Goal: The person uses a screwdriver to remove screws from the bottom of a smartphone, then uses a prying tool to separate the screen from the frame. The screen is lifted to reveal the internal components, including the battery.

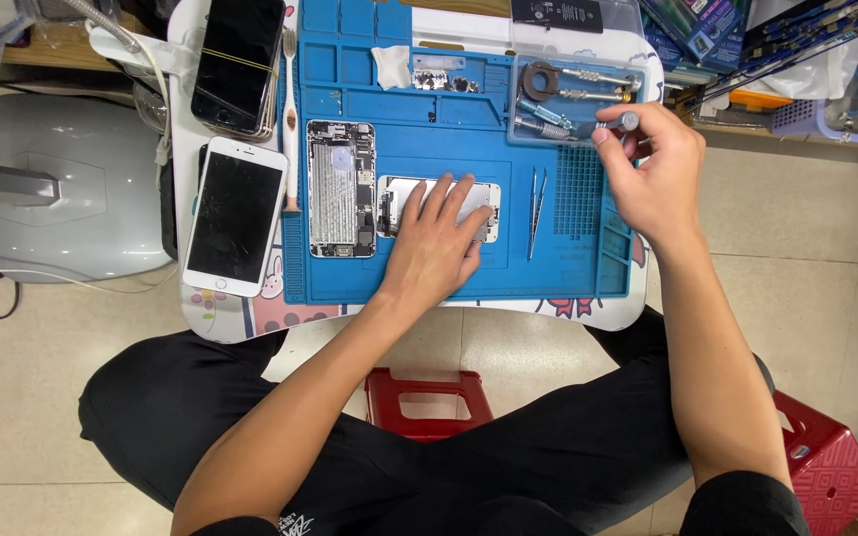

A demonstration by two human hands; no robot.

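My left hand (436, 243) lies flat, fingers spread, on an opened phone part (389, 203) in the middle of the blue work mat (439, 278). My right hand (652, 169) pinches a small silver screwdriver (620, 123) by its handle beside the clear tool tray (576, 99) at the mat's upper right. Left of my left hand an opened phone body (341, 189) shows its circuit board. Thin tweezers (536, 210) rest on the mat between my two hands.
A white phone (235, 215) with a cracked dark screen lies left of the mat, and a dark phone (240, 62) with a rubber band sits above it. Small screws and parts (444, 79) fill mat compartments. A red stool (429, 399) stands under me.
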